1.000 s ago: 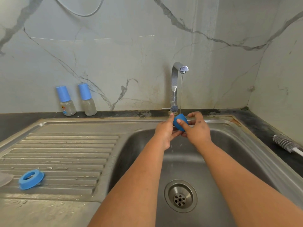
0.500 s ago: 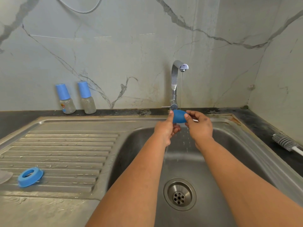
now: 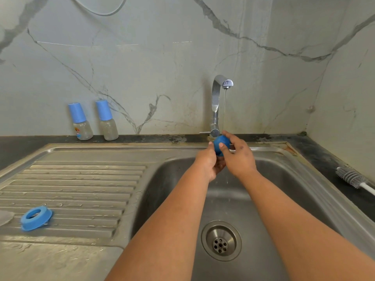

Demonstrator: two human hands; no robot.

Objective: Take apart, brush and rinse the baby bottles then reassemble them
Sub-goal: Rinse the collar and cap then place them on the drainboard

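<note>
A blue bottle cap [image 3: 220,143] is under the thin stream of the tap [image 3: 218,98], over the back of the sink basin [image 3: 284,179]. My left hand [image 3: 209,163] and my right hand [image 3: 239,157] both hold it, fingers curled round its sides. A blue screw ring [image 3: 36,218] lies on the ribbed drainboard at the left. Two assembled baby bottles with blue caps, one [image 3: 81,122] beside the other [image 3: 107,120], stand upright against the back wall. A clear part [image 3: 5,217] shows at the left edge, mostly cut off.
A grey bottle brush [image 3: 352,178] lies on the dark counter right of the sink. The drain [image 3: 220,240] sits in the basin's front middle. Marble walls close in behind and at the right.
The cap has been turned in my hands under the water; its rounded top now faces me. My right hand has shifted to cover its right side.
</note>
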